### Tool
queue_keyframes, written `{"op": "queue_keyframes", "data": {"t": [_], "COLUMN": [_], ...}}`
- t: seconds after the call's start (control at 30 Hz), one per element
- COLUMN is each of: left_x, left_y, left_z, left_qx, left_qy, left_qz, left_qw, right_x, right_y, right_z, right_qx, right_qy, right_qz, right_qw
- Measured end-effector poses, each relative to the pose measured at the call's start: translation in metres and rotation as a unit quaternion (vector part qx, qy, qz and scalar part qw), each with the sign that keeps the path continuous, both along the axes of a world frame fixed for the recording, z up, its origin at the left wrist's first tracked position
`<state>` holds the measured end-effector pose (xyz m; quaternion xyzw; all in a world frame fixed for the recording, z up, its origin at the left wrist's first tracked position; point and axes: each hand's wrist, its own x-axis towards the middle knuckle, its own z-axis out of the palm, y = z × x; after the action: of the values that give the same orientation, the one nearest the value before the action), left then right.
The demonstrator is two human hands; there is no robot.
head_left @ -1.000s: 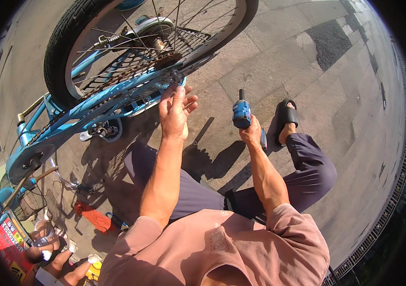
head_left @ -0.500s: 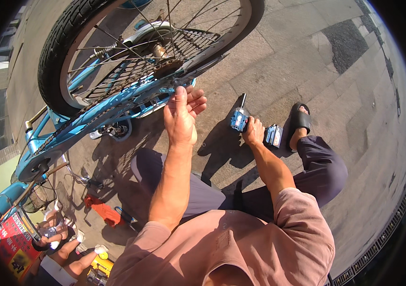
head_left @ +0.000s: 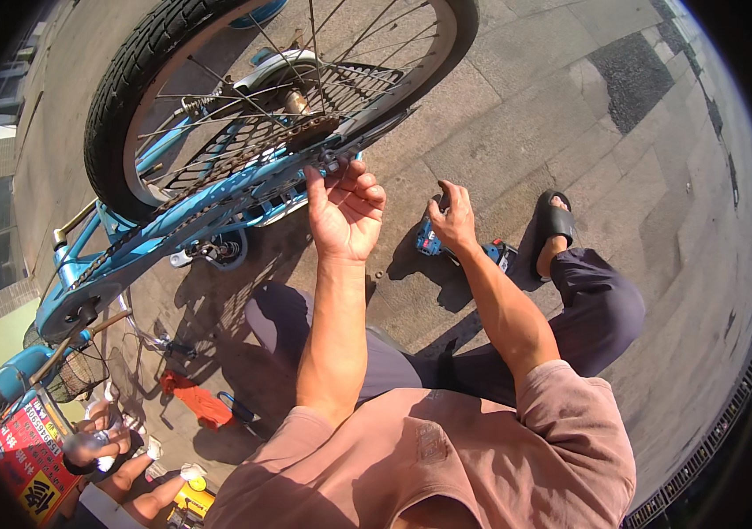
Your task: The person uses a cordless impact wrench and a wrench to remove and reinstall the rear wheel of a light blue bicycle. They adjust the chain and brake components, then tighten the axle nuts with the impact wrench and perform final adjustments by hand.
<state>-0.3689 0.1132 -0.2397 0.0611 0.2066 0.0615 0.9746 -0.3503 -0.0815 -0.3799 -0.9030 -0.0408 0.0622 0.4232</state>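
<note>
A blue bicycle frame [head_left: 217, 183] slants from near left to far right; the left hand [head_left: 347, 220], nearer, curls its grip at the far end, its hold unclear. Rightward, the right hand [head_left: 455, 225], fingers parted and seemingly empty, overlaps a blue power tool [head_left: 428, 240] on paving [head_left: 517, 132].

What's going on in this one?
A person sits beside a blue bike, using bare hands. The left hand is up at the frame by the rear wheel, its fingers at the axle end; whether they grip a small part there is too hidden to tell. The right hand is over a blue drill that lies on the paving, fingers spread rather than wrapped round it. The wheel is on the bike at this moment.
</note>
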Motion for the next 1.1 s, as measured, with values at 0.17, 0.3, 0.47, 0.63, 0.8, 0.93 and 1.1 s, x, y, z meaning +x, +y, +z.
{"op": "queue_keyframes", "data": {"t": [0.17, 0.3, 0.47, 0.63, 0.8, 0.93, 1.1], "left_x": [-0.007, -0.031, -0.076, -0.092, -0.096, -0.103, -0.1], "left_y": [0.009, 0.033, 0.062, 0.074, 0.069, 0.072, 0.078], "left_z": [-0.003, -0.019, -0.066, -0.099, -0.103, -0.101, -0.107], "left_qx": [0.293, 0.399, 0.414, 0.452, 0.486, 0.518, 0.483], "left_qy": [0.137, 0.166, 0.291, 0.31, 0.251, 0.249, 0.26], "left_qz": [-0.009, -0.051, -0.147, -0.198, -0.235, -0.23, -0.198], "left_qw": [0.946, 0.9, 0.85, 0.813, 0.803, 0.785, 0.812], "right_x": [0.028, 0.024, 0.005, 0.003, 0.003, -0.011, -0.092], "right_y": [0.075, 0.12, 0.148, 0.15, 0.161, 0.151, 0.082], "right_z": [0.083, 0.139, 0.161, 0.166, 0.161, 0.124, 0.016], "right_qx": [0.278, 0.351, 0.238, 0.523, 0.499, 0.374, -0.05], "right_qy": [0.008, 0.237, -0.008, 0.273, 0.146, 0.023, 0.203], "right_qz": [-0.007, 0.028, -0.055, -0.11, -0.133, -0.109, 0.051], "right_qw": [0.961, 0.905, 0.97, 0.8, 0.844, 0.921, 0.977]}}
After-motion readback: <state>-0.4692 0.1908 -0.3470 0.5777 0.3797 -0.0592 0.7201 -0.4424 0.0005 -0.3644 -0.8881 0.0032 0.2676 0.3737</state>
